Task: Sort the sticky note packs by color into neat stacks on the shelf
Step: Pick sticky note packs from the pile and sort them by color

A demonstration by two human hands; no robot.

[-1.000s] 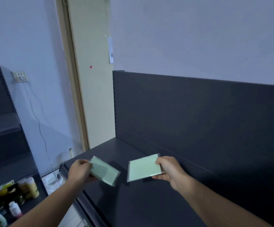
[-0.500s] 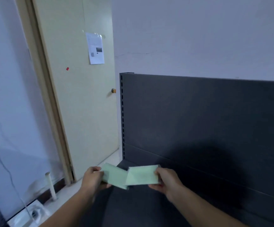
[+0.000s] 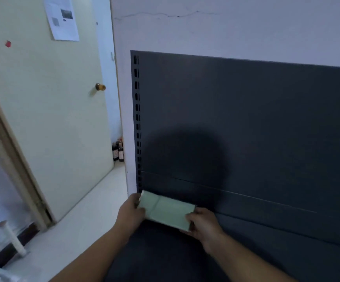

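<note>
Two bare forearms reach forward from the bottom of the view over a dark grey shelf [image 3: 165,251]. The left hand [image 3: 129,212] grips the left end of a pale green sticky note pack [image 3: 147,202], thumb on top and fingers curled beneath. The right hand [image 3: 202,222] grips the right end of a second pale green sticky note pack [image 3: 172,214], thumb pressed on its top face and fingers wrapped under the near edge. The two packs overlap, the right one lying partly over the left, so together they read as one long green strip. They sit at the back left corner of the shelf, just in front of its upright back panel [image 3: 266,119]; whether they rest on the shelf surface or are held just above it cannot be told. A round shadow falls on the panel above the hands. A column of slots [image 3: 137,127] runs down the panel's left edge. Beyond, to the left, stands a cream door [image 3: 53,119] with a brass knob [image 3: 100,86] and a printed sheet [image 3: 62,17] taped near its top. Dark bottles [image 3: 118,151] stand on the floor behind it.
</note>
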